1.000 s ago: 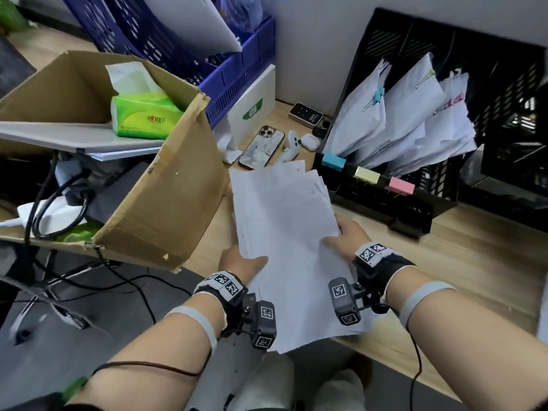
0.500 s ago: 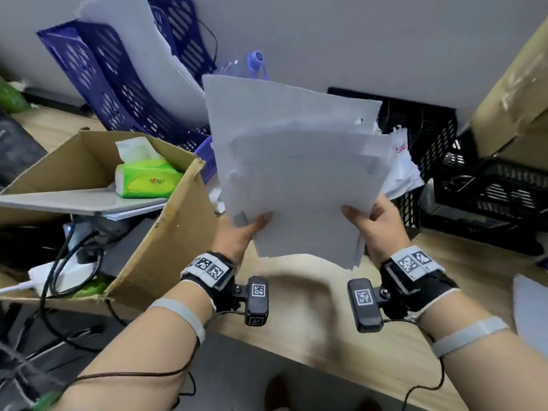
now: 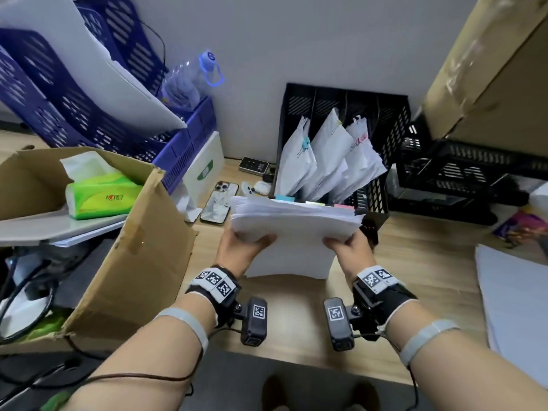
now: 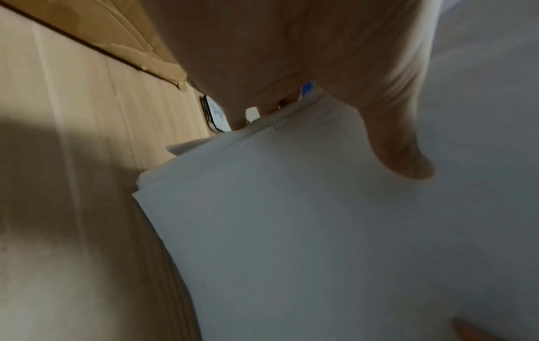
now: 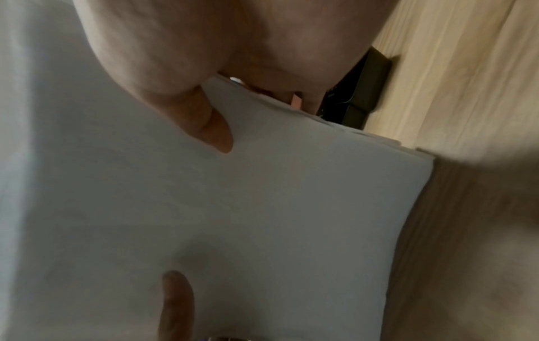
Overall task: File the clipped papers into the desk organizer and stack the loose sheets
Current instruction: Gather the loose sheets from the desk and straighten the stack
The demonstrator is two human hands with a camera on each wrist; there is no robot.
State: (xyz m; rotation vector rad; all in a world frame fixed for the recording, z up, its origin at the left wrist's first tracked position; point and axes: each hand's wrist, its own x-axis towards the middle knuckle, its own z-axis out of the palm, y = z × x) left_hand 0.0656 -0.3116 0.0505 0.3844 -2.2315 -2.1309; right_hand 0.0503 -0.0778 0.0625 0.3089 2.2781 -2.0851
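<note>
A thick stack of loose white sheets [image 3: 293, 232] stands nearly upright over the wooden desk [image 3: 415, 262], with its lower edge at the desk top. My left hand [image 3: 246, 247] grips its left side and my right hand [image 3: 345, 247] its right side. The wrist views show each thumb [image 4: 402, 157] [image 5: 210, 124] on the near face of the sheets [image 4: 321, 230] [image 5: 262, 207], with the fingers behind. Just beyond stands the black desk organizer [image 3: 388, 120]. It holds three clipped bundles [image 3: 296, 164], side by side.
An open cardboard box [image 3: 142, 238] with a green tissue pack [image 3: 100, 197] crowds the left. Blue trays [image 3: 89, 114], a water bottle [image 3: 189, 81] and a phone [image 3: 219, 203] lie behind. Black crates [image 3: 462, 170] and a large carton [image 3: 489, 69] stand at the right. A white sheet [image 3: 516, 307] lies at the right edge.
A second ago the sheets lay flat on the desk under both hands. They were then lifted upright in front of the camera. Now they are lowered on edge to the desk.
</note>
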